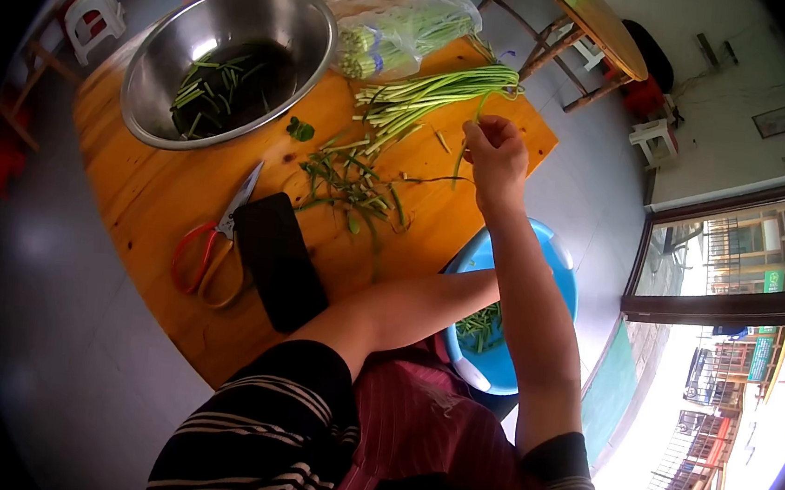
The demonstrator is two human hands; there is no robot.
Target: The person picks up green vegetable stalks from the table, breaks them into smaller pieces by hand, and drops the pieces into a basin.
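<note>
My right hand (496, 161) is raised over the table's right edge, thumb and fingers pinched on a thin garlic scape (481, 106). Just behind it lies a loose bunch of long garlic scapes (424, 98) with pale ends. My left forearm (415, 305) reaches across my lap, and its hand is hidden behind my right forearm. Below the arms, a blue basin (562, 260) holds cut green pieces (480, 329). Between the bunch and me, a heap of green trimmings (356, 186) is scattered on the wooden table (162, 215).
A large steel bowl (313, 28) with cut pieces in dark liquid stands at the back left. Red-and-orange-handled scissors (216, 239) lie beside a black phone (279, 258). Plastic-bagged bundles (411, 37) sit behind. Another wooden table (607, 30) and stools stand farther off.
</note>
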